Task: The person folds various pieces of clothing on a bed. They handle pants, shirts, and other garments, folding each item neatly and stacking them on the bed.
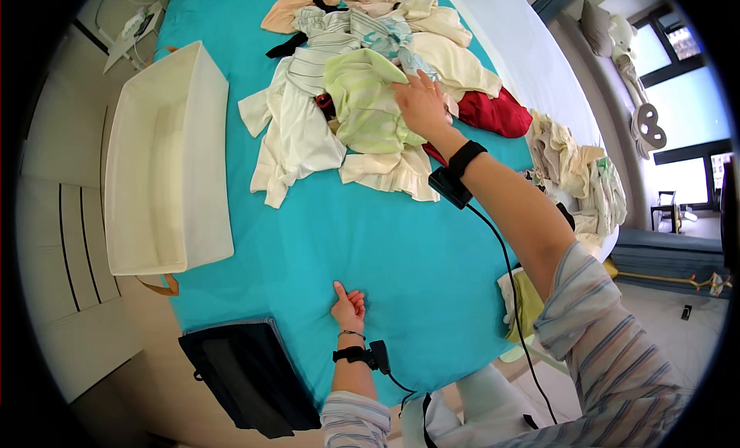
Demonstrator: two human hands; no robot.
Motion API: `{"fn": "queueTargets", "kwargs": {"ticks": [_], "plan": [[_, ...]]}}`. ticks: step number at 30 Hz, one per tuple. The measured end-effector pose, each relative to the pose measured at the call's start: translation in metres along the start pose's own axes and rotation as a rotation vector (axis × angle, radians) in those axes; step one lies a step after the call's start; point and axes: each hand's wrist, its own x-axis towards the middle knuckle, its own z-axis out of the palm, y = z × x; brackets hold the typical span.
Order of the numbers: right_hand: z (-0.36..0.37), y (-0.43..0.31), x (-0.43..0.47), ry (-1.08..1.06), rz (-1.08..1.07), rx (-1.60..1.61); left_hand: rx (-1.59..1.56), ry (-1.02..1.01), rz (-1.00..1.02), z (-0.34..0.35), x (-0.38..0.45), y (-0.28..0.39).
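My right hand (425, 104) reaches into a heap of clothes and rests at the right edge of a light green patterned garment (367, 101). Whether its fingers grip that cloth cannot be made out. My left hand (348, 306) lies on the turquoise bed sheet (289, 240), holding nothing, thumb out and fingers loosely curled. White garments (300, 136) spread to the left of the green one, and a cream frilled piece (393, 170) pokes out below it. Beyond are a grey striped garment (324, 55) and cream clothes (451, 61). A red garment (497, 113) sits right of my right hand.
At the left stands a white fabric storage bin (208, 159) with brown handles. Folded dark clothing (243, 373) lies at the near left corner. More clothes (578, 176) are piled on the right edge, above a folded green item (526, 303). A cable (509, 263) hangs from my right wrist.
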Motion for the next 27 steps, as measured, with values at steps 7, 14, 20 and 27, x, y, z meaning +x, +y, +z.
{"fn": "queueTargets", "kwargs": {"ticks": [7,14,20,27], "plan": [[-0.093,-0.085,-0.191,-0.149,-0.18,0.47,-0.165,-0.254,-0.014,-0.002,0.001,0.002],[-0.176,-0.119,-0.402,-0.776,0.297,0.618,-0.492,-0.904,-0.296,-0.058,-0.024,0.012],[-0.119,-0.117,-0.411,-0.674,0.841,0.743,-0.055,-0.56,-0.077,-0.112,-0.039,0.007],[-0.061,-0.138,-0.355,-0.386,0.822,0.691,-0.166,-0.471,0.025,-0.141,-0.085,-0.046]]}}
